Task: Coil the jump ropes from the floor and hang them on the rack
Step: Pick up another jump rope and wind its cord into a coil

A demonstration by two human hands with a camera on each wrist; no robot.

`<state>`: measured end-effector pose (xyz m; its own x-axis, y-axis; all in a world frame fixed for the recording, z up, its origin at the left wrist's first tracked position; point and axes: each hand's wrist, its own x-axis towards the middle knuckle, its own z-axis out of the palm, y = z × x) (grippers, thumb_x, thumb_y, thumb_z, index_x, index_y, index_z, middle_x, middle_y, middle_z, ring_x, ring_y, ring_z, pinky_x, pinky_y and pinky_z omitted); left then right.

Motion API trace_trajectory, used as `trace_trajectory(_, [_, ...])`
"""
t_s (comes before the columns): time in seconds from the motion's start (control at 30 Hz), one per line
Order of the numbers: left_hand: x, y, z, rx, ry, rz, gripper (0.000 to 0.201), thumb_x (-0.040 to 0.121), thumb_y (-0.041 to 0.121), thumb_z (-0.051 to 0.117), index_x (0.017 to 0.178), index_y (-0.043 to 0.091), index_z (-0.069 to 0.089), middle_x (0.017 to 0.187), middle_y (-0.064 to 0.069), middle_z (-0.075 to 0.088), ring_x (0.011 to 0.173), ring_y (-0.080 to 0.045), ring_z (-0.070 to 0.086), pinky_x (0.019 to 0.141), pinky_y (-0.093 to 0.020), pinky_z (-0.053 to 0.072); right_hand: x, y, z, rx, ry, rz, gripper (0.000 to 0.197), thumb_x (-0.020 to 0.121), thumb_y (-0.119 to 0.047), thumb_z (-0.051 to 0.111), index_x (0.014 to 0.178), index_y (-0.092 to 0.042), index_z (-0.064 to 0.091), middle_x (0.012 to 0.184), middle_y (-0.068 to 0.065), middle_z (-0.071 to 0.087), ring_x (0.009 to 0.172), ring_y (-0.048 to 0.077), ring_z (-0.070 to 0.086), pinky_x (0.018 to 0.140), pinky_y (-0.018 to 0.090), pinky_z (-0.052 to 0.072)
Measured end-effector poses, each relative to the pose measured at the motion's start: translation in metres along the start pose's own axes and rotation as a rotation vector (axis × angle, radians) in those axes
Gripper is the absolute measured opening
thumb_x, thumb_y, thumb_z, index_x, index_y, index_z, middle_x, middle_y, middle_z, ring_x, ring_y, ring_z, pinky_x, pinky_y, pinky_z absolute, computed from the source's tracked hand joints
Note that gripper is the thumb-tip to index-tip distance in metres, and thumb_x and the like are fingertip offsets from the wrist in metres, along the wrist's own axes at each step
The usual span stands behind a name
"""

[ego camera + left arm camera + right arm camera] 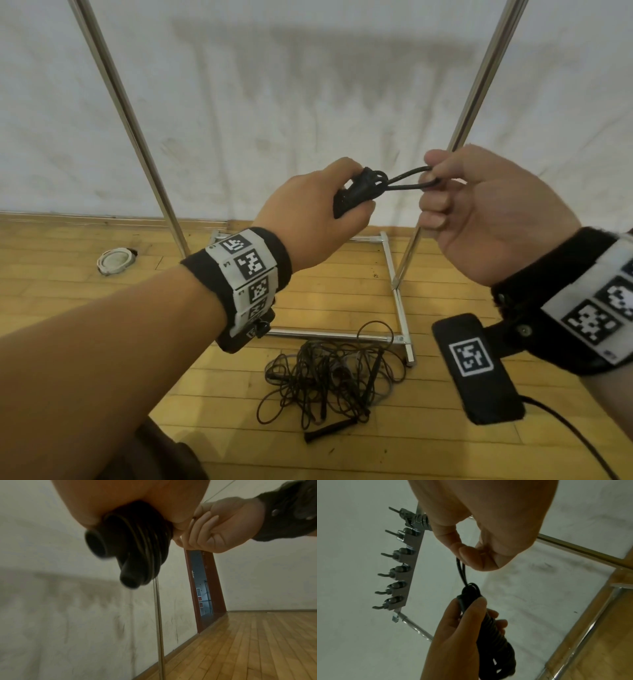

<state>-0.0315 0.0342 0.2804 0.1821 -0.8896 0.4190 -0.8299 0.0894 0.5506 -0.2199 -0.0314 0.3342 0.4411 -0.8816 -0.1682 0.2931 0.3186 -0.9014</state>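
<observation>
My left hand (322, 202) grips a black jump rope wound into a tight bundle (356, 193) around its two handles (111, 555). A short loop of the cord (407, 178) sticks out of the bundle to the right. My right hand (455, 192) pinches the end of that loop between thumb and forefinger (471, 555). Both hands are at chest height in front of the metal rack (476, 89). The rack's hook bar (402, 566) with several hooks shows in the right wrist view; one coiled rope (419, 520) hangs on an upper hook.
A tangled pile of black jump ropes (329, 373) lies on the wooden floor beside the rack's base frame (397, 298). A round white floor fitting (114, 261) sits at the left by the wall. An open doorway (202, 588) shows far right.
</observation>
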Motion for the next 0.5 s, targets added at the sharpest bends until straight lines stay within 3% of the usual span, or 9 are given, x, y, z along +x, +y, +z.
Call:
trace_trajectory(0.1, [-0.002, 0.002, 0.002, -0.025, -0.074, 0.022, 0.029, 0.094, 0.036, 0.07, 0.115, 0.036, 0.05, 0.09, 0.02, 0.06, 0.075, 0.007, 0.059, 0.058, -0.005, 0.039, 0.003, 0.007, -0.003, -0.045, -0.036, 0.047, 0.019, 0.095, -0.009, 0.053, 0.113, -0.011, 0.056, 0.077, 0.002, 0.052, 0.052, 0.011, 0.04, 0.047, 0.022, 0.037])
trace_trajectory(0.23, [-0.003, 0.003, 0.007, 0.032, -0.152, 0.033, 0.034, 0.091, 0.023, 0.07, 0.108, 0.029, 0.041, 0.081, 0.012, 0.062, 0.067, -0.004, 0.058, 0.055, -0.018, 0.039, 0.007, 0.014, -0.005, -0.12, -0.109, 0.088, 0.021, 0.099, -0.012, 0.051, 0.12, -0.014, 0.056, 0.072, -0.001, 0.053, 0.05, 0.011, 0.04, 0.046, 0.023, 0.035])
trace_trajectory(0.33, [-0.006, 0.009, 0.012, 0.023, -0.185, 0.052, 0.036, 0.091, 0.02, 0.066, 0.114, 0.027, 0.04, 0.078, 0.014, 0.057, 0.059, -0.003, 0.056, 0.048, -0.012, 0.037, 0.01, 0.008, -0.008, -0.113, -0.103, 0.071, 0.019, 0.098, -0.011, 0.051, 0.115, -0.015, 0.057, 0.069, -0.002, 0.05, 0.049, 0.011, 0.036, 0.046, 0.023, 0.031])
trace_trajectory(0.5, [-0.012, 0.01, 0.023, 0.143, -0.228, 0.121, 0.028, 0.094, 0.015, 0.061, 0.117, 0.02, 0.045, 0.087, 0.01, 0.054, 0.067, -0.002, 0.048, 0.054, -0.021, 0.029, 0.013, 0.0, -0.015, -0.131, -0.042, 0.081, 0.012, 0.097, -0.008, 0.05, 0.101, -0.019, 0.053, 0.065, -0.001, 0.048, 0.047, 0.01, 0.031, 0.043, 0.021, 0.026])
